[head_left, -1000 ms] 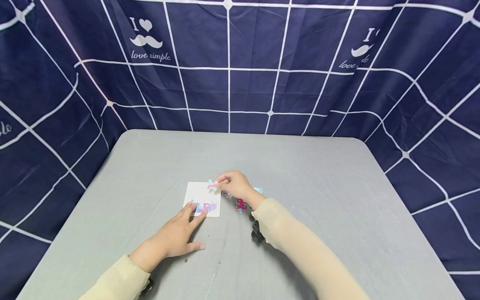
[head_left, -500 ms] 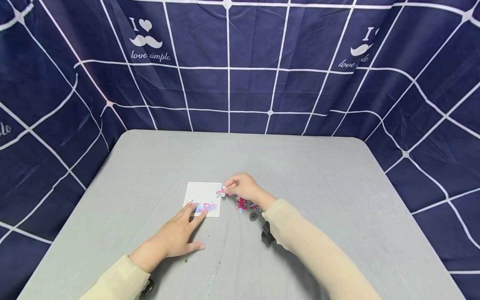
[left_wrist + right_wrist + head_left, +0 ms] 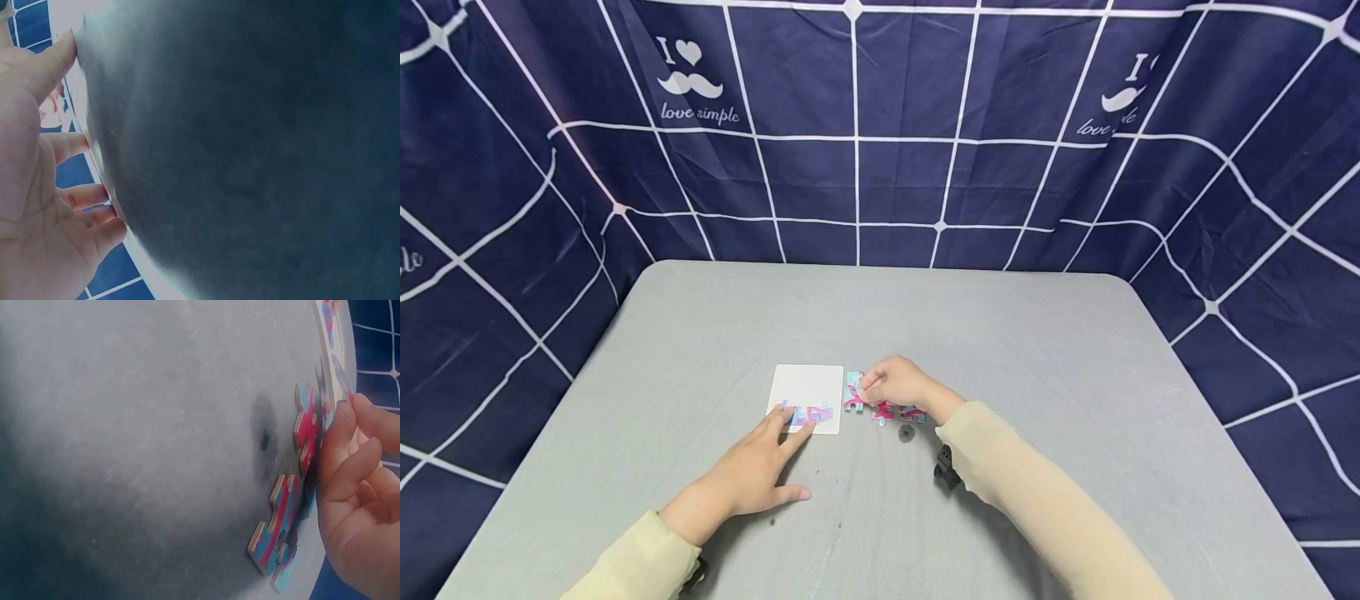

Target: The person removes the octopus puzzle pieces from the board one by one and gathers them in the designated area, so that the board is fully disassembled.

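A white puzzle board [image 3: 806, 385] lies on the grey table [image 3: 1000, 350], with joined pink and blue pieces [image 3: 811, 414] along its near edge. My left hand [image 3: 767, 454] lies flat, its straight fingers pressing that near edge; the left wrist view shows the left hand [image 3: 37, 187] spread against the table. My right hand [image 3: 891, 383] is just right of the board, fingers curled, pinching a pink and blue puzzle piece [image 3: 853, 392] low on the table. Loose pieces [image 3: 883, 410] lie under and beside it. In the right wrist view the right hand [image 3: 356, 487] sits against the loose pieces [image 3: 306, 428].
A small dark spot [image 3: 907, 432] marks the table near the loose pieces. Navy cloth with a white grid [image 3: 880, 167] walls the table on three sides. The table's grey surface stretches far back and to the right.
My right hand carried the piece from above the board's far right corner down and right, onto the table beside the board. The left hand stayed put.
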{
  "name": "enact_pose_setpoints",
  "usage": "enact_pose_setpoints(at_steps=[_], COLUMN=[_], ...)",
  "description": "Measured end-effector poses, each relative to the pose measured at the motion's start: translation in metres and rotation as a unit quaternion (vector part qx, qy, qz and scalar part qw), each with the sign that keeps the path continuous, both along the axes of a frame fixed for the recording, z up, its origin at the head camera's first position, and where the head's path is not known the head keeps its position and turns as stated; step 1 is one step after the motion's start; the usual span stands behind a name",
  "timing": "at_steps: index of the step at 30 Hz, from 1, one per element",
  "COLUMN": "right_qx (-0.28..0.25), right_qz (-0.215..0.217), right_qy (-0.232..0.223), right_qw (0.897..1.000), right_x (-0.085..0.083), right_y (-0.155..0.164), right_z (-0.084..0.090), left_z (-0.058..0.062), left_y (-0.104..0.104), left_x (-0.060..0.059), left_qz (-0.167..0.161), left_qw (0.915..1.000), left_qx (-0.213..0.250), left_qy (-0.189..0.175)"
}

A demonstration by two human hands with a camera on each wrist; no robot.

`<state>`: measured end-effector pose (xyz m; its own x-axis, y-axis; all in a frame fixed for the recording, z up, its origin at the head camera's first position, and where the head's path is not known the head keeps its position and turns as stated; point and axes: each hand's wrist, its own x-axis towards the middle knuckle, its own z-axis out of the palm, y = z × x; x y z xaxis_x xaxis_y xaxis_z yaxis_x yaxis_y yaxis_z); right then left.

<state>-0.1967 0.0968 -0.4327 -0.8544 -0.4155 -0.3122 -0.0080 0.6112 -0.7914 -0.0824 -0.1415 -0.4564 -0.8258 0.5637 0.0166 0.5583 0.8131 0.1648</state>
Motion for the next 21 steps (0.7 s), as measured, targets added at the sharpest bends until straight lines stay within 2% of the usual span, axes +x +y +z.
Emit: enact_pose_setpoints(at_steps=[8, 15, 21], right_qx=[0.014, 0.055, 0.081], right_qz=[0.005, 0.009, -0.006], right_qy=[-0.006, 0.033, 0.054], right_qw=[1.000, 0.998, 0.995], right_x=[0.0015, 0.0007, 0.0008], right_y=[0.0001, -0.0023, -0.0048], right_z=[0.0013, -0.0005, -0.0014], left_z=[-0.0021, -0.0025, -0.0020], left_y=[-0.0009, -0.0011, -0.0010], left_x=[-0.0003, -0.0011, -0.0010], left_qz=[0.001, 0.000, 0.000], left_qw=[1.0000, 1.0000, 1.0000], left_qx=[-0.004, -0.006, -0.007], left_qy=[0.001, 0.002, 0.001])
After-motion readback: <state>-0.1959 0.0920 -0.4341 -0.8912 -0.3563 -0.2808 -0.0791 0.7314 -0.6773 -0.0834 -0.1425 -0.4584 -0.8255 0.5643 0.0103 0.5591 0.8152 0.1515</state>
